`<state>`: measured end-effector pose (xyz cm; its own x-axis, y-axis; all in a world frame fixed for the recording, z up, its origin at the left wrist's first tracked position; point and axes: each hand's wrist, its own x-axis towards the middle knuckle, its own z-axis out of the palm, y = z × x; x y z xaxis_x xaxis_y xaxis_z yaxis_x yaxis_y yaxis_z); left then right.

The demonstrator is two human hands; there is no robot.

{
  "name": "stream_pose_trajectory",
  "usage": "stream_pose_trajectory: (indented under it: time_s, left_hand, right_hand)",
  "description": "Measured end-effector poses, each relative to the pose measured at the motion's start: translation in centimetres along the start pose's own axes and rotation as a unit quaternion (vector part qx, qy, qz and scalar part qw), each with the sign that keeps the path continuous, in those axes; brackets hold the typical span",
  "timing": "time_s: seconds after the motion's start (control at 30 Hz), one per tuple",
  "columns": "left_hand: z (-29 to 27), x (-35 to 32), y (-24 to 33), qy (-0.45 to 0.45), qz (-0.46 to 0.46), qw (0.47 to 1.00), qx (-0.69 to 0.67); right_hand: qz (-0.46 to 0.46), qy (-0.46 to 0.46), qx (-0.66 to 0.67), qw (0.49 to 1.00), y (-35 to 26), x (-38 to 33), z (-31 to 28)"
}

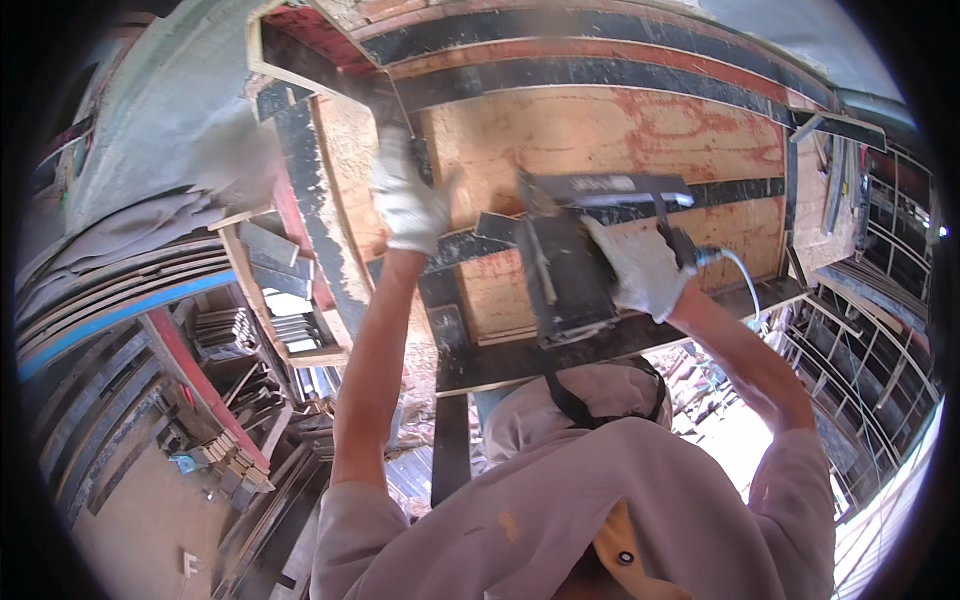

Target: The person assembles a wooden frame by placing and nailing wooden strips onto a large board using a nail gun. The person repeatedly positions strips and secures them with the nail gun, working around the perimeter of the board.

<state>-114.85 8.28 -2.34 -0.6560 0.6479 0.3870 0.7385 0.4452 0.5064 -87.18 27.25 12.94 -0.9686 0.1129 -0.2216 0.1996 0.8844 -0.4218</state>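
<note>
My right hand [645,268], in a white work glove, is wrapped round the grip of a nail gun [630,190] with a long dark bar. A pale blue air hose [743,265] runs from the grip's end. Right beside the glove is a dark, blurred block-like piece [565,280]; I cannot tell whether it belongs to the tool. My left hand [408,200], also gloved and smeared by motion, is raised over the panel's left part, fingers stretched upward and thumb apart. Its fingertips are near the lower end of a red-faced board piece [320,45]; contact is unclear. Below both hands lies a plywood panel [600,125] with dark battens.
A dark board edge [620,345] runs along the panel's near side. Stacked boards and a red beam [205,385] stand at the left, with a grey sheet [120,220] above them. Metal racks [850,380] are at the right. Another person's capped head [570,405] may be below me; details are hidden.
</note>
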Motion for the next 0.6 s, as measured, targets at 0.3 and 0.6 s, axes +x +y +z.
stream_pose_trajectory:
  time_s: [0.3, 0.6]
  left_hand:
    - [3.0, -8.5, 4.6, -0.306, 0.109, 0.943, 0.069]
    - [-11.2, -19.0, 0.4, -0.365, -0.541, 0.735, -0.183]
  right_hand:
    - [0.183, -0.026, 0.097, 0.978, 0.7, -16.2, 3.1]
    - [0.161, -0.003, 0.409, 0.898, -1.1, -13.7, 3.3]
